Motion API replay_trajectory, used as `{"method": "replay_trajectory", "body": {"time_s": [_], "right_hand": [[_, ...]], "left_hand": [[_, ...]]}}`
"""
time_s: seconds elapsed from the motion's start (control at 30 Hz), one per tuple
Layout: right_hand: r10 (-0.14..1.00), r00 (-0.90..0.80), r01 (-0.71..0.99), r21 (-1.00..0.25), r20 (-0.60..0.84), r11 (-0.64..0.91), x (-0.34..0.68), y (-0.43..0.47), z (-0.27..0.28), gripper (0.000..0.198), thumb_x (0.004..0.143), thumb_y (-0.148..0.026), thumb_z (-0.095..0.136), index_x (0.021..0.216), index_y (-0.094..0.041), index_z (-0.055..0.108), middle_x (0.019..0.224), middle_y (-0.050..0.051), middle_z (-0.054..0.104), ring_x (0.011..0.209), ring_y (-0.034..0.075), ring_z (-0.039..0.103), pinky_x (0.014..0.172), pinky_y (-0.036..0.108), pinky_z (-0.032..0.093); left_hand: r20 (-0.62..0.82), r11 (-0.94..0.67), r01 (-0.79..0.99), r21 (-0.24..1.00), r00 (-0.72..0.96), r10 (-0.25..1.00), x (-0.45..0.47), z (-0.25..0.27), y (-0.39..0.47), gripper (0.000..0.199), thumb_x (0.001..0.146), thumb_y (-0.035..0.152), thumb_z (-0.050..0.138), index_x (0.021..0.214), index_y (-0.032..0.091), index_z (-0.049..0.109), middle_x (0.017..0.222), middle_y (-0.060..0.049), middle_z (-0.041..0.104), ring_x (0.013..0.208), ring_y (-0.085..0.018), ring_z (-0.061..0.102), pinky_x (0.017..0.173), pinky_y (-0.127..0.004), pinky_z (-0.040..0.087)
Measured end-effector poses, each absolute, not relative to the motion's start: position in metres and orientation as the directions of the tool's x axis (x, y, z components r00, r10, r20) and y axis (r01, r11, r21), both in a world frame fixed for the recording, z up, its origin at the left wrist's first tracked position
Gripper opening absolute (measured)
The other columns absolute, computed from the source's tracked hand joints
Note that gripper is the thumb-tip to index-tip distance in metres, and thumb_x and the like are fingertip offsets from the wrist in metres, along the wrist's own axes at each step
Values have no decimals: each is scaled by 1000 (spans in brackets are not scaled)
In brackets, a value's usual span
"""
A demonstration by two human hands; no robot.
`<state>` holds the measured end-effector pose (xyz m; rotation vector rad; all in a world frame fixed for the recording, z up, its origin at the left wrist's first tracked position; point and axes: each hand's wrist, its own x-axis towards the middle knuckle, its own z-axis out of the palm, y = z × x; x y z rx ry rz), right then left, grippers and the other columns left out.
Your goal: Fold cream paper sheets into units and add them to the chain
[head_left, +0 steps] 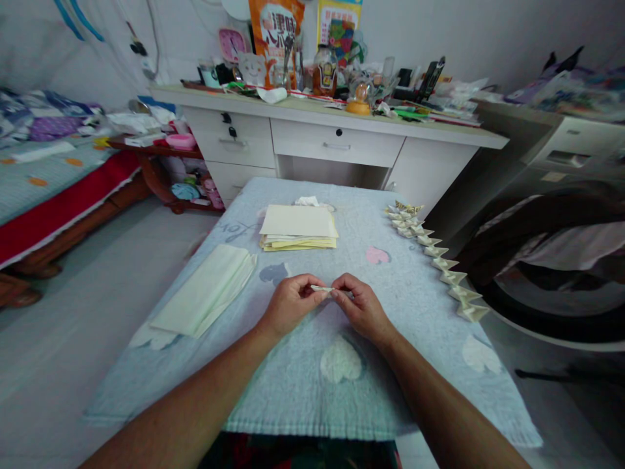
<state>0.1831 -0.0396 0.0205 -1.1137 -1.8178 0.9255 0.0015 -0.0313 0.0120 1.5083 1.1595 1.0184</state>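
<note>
The left hand and the right hand meet over the near half of the table, both pinching a small piece of folded paper between thumbs and fingers. The piece is pale cream, narrow and flattened, held just above the cloth; its finer creases are too small to make out.

Beyond the hands lies a stack of paper, flat and rectangular, cream on top with yellower edges beneath. Left of it, a sheaf of greenish-white sheets lies aslant, its layers loosely fanned. Along the right side runs a line of pointed paper shapes, crisp and angular, the farthest patterned in dark and yellow.

A soft, slightly wrinkled pale blue cloth with heart motifs covers the table. Farther out stand a cluttered white drawer unit, a bed on the left and a grey washing machine on the right.
</note>
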Motion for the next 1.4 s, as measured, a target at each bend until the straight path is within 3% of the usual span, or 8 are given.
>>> {"method": "replay_trajectory", "body": {"time_s": [0.13,0.47,0.83,0.97,1.13,1.27,1.4], "right_hand": [[931,-282,343,-882,231,323,186,-39,21,15,89,-31,52,81,-19,57,72,-1,55,69,13,51,67,24,39],[928,-294,336,-885,227,323,184,-41,22,16,86,-33,56,79,-19,55,71,-1,53,68,13,50,65,23,39],[934,-296,246,-930,197,274,185,-41,25,22,87,-38,57,76,-19,56,70,-2,54,68,13,50,67,24,39],[927,-302,261,-916,222,304,185,-41,24,22,87,-37,58,75,-19,57,69,-2,55,69,13,51,68,24,40],[917,-336,265,-913,215,311,184,-42,24,21,88,-38,57,77,-19,57,71,-1,56,70,13,52,69,24,41],[920,-353,285,-917,171,279,186,-42,25,21,88,-39,56,83,-19,59,73,-1,56,70,13,51,67,24,40],[924,-346,306,-912,162,274,187,-42,28,25,88,-40,55,75,-18,58,66,-3,51,64,12,47,63,23,37]], "left_hand": [[61,-86,124,989,191,980,-1,17,-32,21,74,34,69,83,15,72,68,-2,66,62,-13,56,59,-22,42],[99,-137,218,966,175,980,-5,13,-31,22,77,37,66,74,15,70,62,0,63,57,-12,52,55,-22,40],[30,-29,-6,1000,209,978,1,15,-32,19,77,33,67,73,15,66,60,1,59,59,-11,52,59,-22,41],[23,-34,37,999,267,964,3,15,-32,26,70,34,74,86,15,70,61,2,59,56,-10,50,55,-21,38],[23,-56,102,993,301,953,2,14,-32,23,74,37,71,78,14,72,66,-1,65,61,-12,55,58,-23,41],[33,-53,74,996,249,968,0,13,-31,21,74,35,71,76,14,72,62,1,63,58,-11,52,56,-22,38],[8,-15,29,999,215,977,0,13,-30,18,72,32,72,73,14,70,58,2,59,55,-9,48,54,-22,35]]}}
